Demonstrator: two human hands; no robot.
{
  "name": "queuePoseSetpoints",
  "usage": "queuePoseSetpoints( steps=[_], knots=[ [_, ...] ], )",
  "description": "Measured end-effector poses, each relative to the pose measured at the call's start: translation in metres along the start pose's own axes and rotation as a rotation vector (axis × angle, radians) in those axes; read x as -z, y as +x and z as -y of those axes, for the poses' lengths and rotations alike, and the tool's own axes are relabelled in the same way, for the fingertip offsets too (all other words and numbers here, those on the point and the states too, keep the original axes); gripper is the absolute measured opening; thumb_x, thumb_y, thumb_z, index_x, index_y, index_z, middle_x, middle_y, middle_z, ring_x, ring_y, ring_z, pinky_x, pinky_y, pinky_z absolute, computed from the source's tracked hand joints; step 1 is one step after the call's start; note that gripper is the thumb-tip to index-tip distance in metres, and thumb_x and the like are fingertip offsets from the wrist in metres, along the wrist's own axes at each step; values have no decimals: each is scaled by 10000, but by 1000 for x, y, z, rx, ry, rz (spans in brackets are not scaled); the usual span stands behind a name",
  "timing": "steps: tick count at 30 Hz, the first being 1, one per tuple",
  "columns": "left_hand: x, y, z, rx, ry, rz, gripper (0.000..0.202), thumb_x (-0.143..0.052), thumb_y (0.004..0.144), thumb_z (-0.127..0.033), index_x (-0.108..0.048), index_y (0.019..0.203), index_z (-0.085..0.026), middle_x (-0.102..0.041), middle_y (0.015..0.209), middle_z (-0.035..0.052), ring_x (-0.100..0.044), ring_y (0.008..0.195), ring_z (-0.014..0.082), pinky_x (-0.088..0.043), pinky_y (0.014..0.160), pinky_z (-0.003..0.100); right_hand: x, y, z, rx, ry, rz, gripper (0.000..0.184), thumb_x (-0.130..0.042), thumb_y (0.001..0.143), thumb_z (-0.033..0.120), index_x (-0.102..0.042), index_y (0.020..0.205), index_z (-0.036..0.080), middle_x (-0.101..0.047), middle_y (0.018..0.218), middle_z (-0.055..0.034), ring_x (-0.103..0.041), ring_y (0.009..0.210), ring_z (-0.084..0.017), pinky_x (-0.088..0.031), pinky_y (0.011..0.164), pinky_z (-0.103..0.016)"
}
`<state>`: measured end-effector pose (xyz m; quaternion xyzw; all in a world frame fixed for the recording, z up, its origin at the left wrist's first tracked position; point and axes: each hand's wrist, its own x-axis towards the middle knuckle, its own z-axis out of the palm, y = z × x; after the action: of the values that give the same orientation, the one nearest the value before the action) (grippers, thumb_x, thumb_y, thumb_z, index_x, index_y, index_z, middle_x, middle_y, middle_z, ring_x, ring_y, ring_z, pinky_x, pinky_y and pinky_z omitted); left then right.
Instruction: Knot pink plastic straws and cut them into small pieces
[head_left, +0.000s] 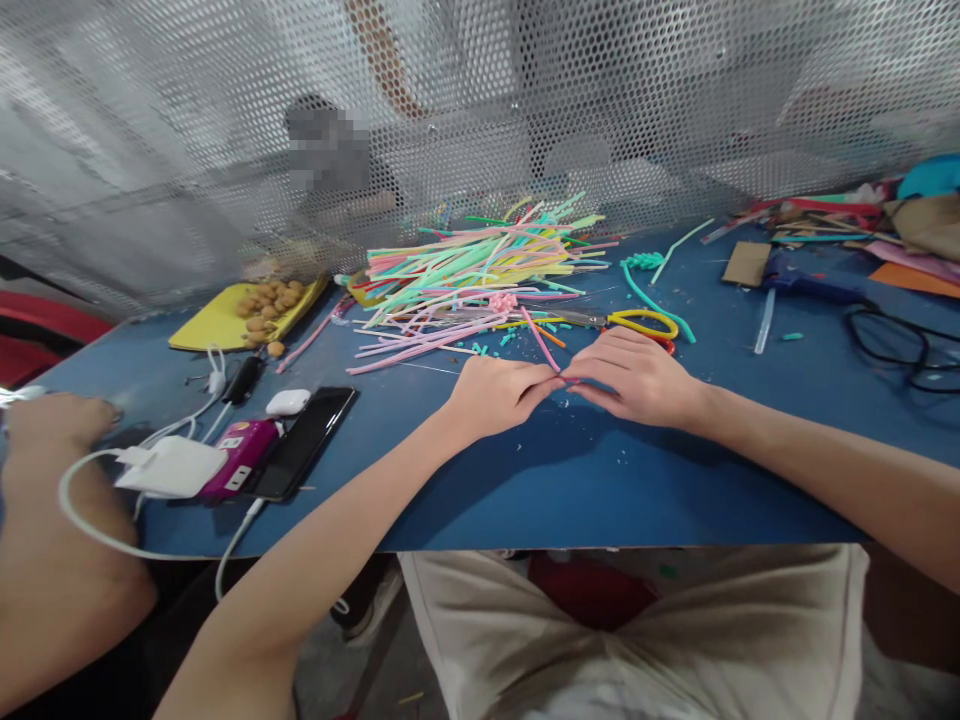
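Here, both hands meet on the blue worktop point(525, 480), just in front of the pile of coloured straws point(480, 268). The left hand point(499, 395) has its grip closed tight, thumb and forefinger clamped on the near end of a pink straw point(541, 342). The right hand point(637, 380) pinches the same end, its fingertips touching the left's. The straw slants from that pinch back toward the pile. Yellow-handled scissors point(643, 322) lie between the pile and the right hand.
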<state>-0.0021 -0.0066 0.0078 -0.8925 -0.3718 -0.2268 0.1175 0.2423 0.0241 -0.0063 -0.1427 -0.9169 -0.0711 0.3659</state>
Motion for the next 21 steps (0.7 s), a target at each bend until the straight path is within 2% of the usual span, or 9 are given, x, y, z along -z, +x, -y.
queuePoseSetpoints(
  steps=[5, 12, 17, 21],
  knots=[
    [7, -2, -13, -1, 14, -70, 326, -520, 1009, -424, -764, 880, -251, -765, 744, -4, -683, 621, 121, -273, 495, 272, 2, -4, -1, 27, 71, -65, 186, -640, 941, 222, -710, 1113, 235, -771, 972, -44, -706, 888, -184, -545, 806, -363],
    [12, -2, -16, -46, 7, -151, 260, -561, 995, -394, -768, 915, -260, -779, 789, -32, -697, 640, 115, -294, 492, 264, 5, -4, 1, -25, 145, -181, 200, -722, 883, 209, -727, 1073, 273, -777, 920, -17, -718, 824, -172, -553, 774, -343],
    [15, -1, -18, -31, 19, -144, 299, -536, 1005, -411, -778, 929, -252, -780, 785, 1, -702, 637, 123, -322, 501, 266, 7, -2, 5, -38, 209, -215, 224, -711, 886, 191, -736, 1078, 304, -786, 937, 4, -731, 832, -165, -552, 772, -334],
    [15, 0, -16, -33, 42, -170, 288, -534, 1007, -400, -774, 931, -260, -764, 744, -11, -696, 625, 120, -353, 517, 275, 6, 0, 6, -89, 298, -180, 205, -672, 909, 175, -734, 1070, 286, -779, 960, -22, -726, 880, -173, -568, 795, -337]
  ],
)
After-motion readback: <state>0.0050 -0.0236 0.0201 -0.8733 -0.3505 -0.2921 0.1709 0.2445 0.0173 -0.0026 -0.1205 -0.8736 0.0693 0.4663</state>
